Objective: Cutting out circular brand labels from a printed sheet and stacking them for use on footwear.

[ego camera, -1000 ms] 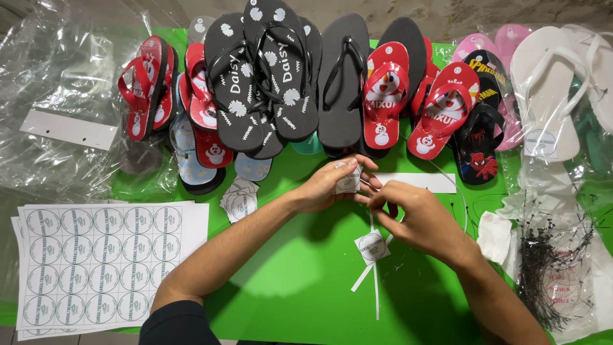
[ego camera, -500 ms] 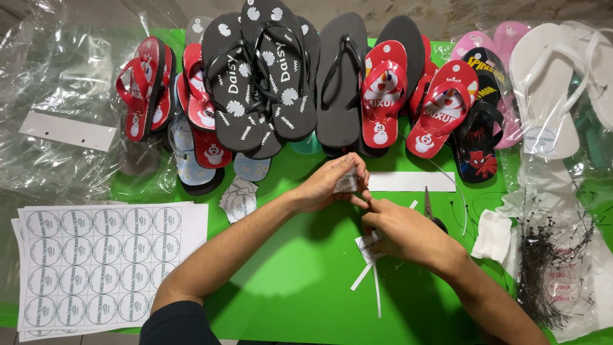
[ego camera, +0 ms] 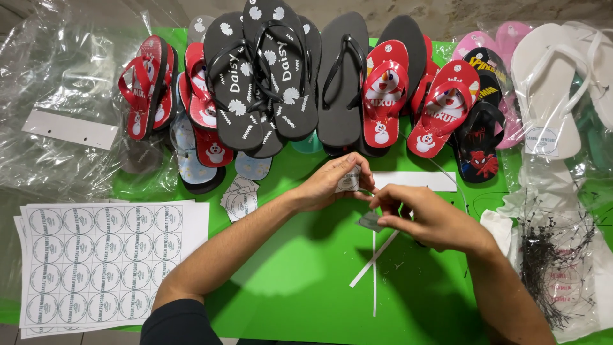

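The left hand (ego camera: 332, 185) pinches a round sticker (ego camera: 348, 181) between closed fingertips. The right hand (ego camera: 424, 217), just beside it, grips what looks like a small grey tag (ego camera: 370, 221), with white backing strips (ego camera: 373, 262) below. The sticker could crease or stick to fingers if pressed unevenly above the green worktop (ego camera: 306, 281).

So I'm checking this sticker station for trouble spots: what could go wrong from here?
1. The round sticker pinched in the left hand might crease or stick to fingertips; the right hand works close against it.
2. Loose paper strips on the green table could catch a sleeve.
3. The pile of black ties may scatter if bumped.
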